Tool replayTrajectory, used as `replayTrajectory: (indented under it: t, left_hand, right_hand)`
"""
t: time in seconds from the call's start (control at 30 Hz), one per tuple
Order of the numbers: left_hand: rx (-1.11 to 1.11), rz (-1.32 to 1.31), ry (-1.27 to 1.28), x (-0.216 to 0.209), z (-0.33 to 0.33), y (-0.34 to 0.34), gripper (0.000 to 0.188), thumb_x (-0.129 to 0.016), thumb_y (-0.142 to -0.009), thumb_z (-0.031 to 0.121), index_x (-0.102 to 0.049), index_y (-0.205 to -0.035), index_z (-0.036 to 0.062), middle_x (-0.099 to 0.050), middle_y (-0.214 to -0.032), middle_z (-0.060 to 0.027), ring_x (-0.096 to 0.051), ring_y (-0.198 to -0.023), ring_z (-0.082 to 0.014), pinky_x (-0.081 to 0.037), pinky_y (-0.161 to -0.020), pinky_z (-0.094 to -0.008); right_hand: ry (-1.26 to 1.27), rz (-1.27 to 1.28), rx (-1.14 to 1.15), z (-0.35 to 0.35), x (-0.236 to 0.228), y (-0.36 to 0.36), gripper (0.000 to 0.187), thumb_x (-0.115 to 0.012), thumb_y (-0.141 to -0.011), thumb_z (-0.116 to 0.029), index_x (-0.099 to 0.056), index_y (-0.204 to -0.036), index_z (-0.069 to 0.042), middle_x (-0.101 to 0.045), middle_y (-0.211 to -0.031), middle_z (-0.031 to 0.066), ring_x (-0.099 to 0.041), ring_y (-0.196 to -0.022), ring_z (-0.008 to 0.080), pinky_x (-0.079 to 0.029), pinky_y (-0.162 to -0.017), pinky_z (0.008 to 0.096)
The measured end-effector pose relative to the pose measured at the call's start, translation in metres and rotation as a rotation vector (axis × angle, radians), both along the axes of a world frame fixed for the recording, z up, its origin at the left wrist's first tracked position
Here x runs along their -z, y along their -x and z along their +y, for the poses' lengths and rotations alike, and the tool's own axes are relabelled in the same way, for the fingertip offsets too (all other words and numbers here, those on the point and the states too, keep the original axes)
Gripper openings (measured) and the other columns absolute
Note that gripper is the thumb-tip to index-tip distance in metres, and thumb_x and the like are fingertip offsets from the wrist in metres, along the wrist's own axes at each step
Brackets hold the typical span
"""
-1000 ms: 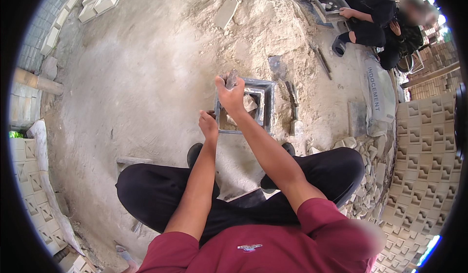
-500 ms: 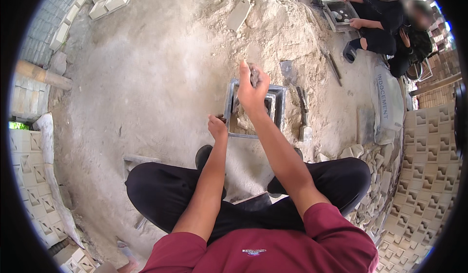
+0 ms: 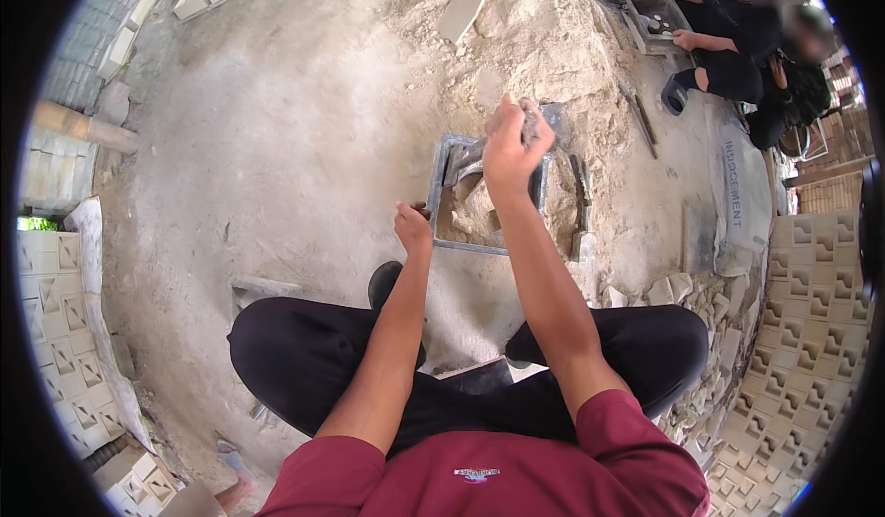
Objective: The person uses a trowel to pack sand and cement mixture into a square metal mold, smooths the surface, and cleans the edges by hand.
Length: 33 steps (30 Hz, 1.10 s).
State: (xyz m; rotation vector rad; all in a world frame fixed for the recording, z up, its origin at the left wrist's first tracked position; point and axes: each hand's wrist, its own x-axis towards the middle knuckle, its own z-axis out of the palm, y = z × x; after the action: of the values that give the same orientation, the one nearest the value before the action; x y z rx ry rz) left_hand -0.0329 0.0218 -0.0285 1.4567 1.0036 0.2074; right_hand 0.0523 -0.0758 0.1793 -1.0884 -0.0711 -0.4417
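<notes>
A square grey metal mould (image 3: 472,246) stands on the floor between my feet, with loose pale sandy mix (image 3: 472,211) heaped inside it. My left hand (image 3: 414,227) is closed on a small dark handle at the mould's left side. Above the far right part of the mould is my right hand (image 3: 517,145), its fingers closed and dusted grey. A flat grey blade (image 3: 463,161) reaches from beside this fist into the mould's far left corner. It looks like part of a hand tool in my grip, whose handle is hidden by my fingers.
A large mound of pale sand (image 3: 544,42) rises beyond the mould. Dark tools lie to its right, near a white sack (image 3: 740,185). At the far right, a person holds a tray (image 3: 653,24). Broken pieces (image 3: 710,332) and stacked patterned blocks (image 3: 811,305) line the right side.
My right hand has moved to the right over the mould. The grey blade now shows at the far left corner, and more of the sandy mix is visible. My left hand stays at the mould's side.
</notes>
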Motion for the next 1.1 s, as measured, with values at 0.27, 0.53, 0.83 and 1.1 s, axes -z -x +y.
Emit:
replayTrajectory:
  t: [0.27,0.53,0.83,1.1]
  left_hand:
    - [0.018,-0.011,-0.029,0.000,0.000,-0.001,0.062,-0.028,-0.094,0.040,-0.068,-0.085,-0.0059,-0.067,-0.076,-0.0166,-0.063,-0.075,-0.0280,-0.047,-0.076,-0.0378]
    - [0.029,0.005,-0.078,-0.001,0.001,-0.003,0.062,-0.027,-0.097,0.039,-0.068,-0.081,-0.0048,-0.067,-0.072,-0.0168,-0.064,-0.073,-0.0312,-0.048,-0.076,-0.0395]
    - [0.066,0.059,-0.328,0.007,0.001,-0.005,0.063,-0.025,-0.096,0.038,-0.069,-0.080,-0.0031,-0.067,-0.072,-0.0165,-0.064,-0.074,-0.0326,-0.047,-0.077,-0.0410]
    - [0.017,0.027,-0.081,-0.006,-0.009,-0.004,0.063,-0.026,-0.097,0.038,-0.069,-0.081,-0.0043,-0.068,-0.074,-0.0174,-0.064,-0.074,-0.0321,-0.047,-0.076,-0.0408]
  right_hand:
    - [-0.008,0.043,0.066,0.003,0.018,0.004,0.032,-0.055,-0.092,-0.007,-0.044,-0.062,-0.007,-0.038,-0.055,-0.0068,-0.034,-0.051,0.0016,-0.023,-0.044,0.0235]
    - [0.228,0.062,0.051,0.009,0.033,0.019,0.033,-0.059,-0.091,-0.008,-0.040,-0.063,-0.006,-0.038,-0.057,-0.0072,-0.035,-0.055,0.0018,-0.027,-0.047,0.0232]
    - [-0.135,0.453,0.055,-0.003,0.045,0.019,0.026,-0.067,-0.088,-0.023,-0.051,-0.088,-0.002,-0.055,-0.075,0.0010,-0.046,-0.057,0.0071,-0.041,-0.053,0.0247]
    - [0.065,0.363,0.008,-0.004,0.057,0.029,0.022,-0.061,-0.092,-0.016,-0.052,-0.074,-0.007,-0.049,-0.063,-0.0044,-0.044,-0.057,0.0047,-0.036,-0.051,0.0236]
